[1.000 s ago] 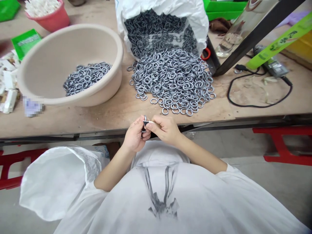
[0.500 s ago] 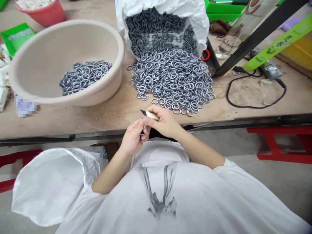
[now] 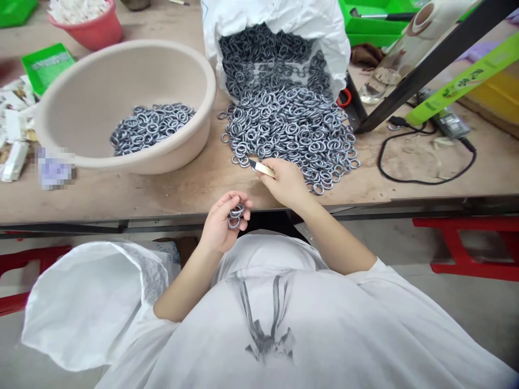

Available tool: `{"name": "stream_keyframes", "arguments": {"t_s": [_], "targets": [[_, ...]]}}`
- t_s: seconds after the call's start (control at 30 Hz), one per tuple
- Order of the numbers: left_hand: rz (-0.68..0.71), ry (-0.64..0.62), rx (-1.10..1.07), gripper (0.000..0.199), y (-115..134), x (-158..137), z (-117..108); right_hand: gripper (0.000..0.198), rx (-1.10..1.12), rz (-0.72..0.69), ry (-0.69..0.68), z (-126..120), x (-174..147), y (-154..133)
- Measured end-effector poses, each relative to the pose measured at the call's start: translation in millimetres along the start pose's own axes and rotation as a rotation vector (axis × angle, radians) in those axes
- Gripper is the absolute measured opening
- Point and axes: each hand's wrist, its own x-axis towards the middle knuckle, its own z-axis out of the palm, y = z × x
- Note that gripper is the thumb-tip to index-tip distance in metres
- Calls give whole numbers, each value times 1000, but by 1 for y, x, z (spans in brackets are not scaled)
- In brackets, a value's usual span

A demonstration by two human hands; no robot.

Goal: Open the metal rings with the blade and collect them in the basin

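My left hand (image 3: 217, 226), at the table's front edge, is curled around several grey rings (image 3: 235, 218); its fingertips are loosely bent over them. My right hand (image 3: 288, 185) grips a small pale-handled tool with a dark pointed tip (image 3: 263, 168), which looks like a small knife. The tip points left, at the near edge of a heap of grey rings (image 3: 287, 129). This heap spills from a white sack (image 3: 275, 13) lying on its side. To the left, a large beige basin (image 3: 77, 81) holds a smaller pile of the same rings (image 3: 152, 127).
A slanted dark metal bar (image 3: 425, 70) with a lime-green strip (image 3: 462, 81) stands right of the heap, near a looped black cable (image 3: 381, 156). Behind the basin is a red bowl (image 3: 91, 29). An open white bag (image 3: 89, 302) is below the table, left; a red stool (image 3: 458, 246) right.
My hands have parted. The right hand with the tool has moved forward and right to the ring heap. My left hand has opened somewhat, showing several rings. The view has shifted slightly.
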Motion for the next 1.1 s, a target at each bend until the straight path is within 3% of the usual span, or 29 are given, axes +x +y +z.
{"name": "stream_keyframes", "arguments": {"t_s": [0.13,0.2,0.27,0.5,0.73,0.9,1.1], "targets": [[5,7,-2,34,-4,4,5,27,804,-1,-229,3,-19,-9],[-17,-14,15,40,-6,5,8,36,1034,48,-370,4,-27,-13],[-60,-44,36,47,-8,5,9,42,1134,93,-414,4,-30,-13],[-129,-118,112,57,-11,4,10,42,1088,121,-368,8,-32,-8],[-57,-49,160,55,-16,6,13,6,751,83,-162,28,-43,-6],[-43,-37,140,51,-13,5,12,29,1047,39,-263,20,-41,-7],[-54,-59,117,49,-15,4,9,39,1023,43,-284,20,-43,-11]]}}
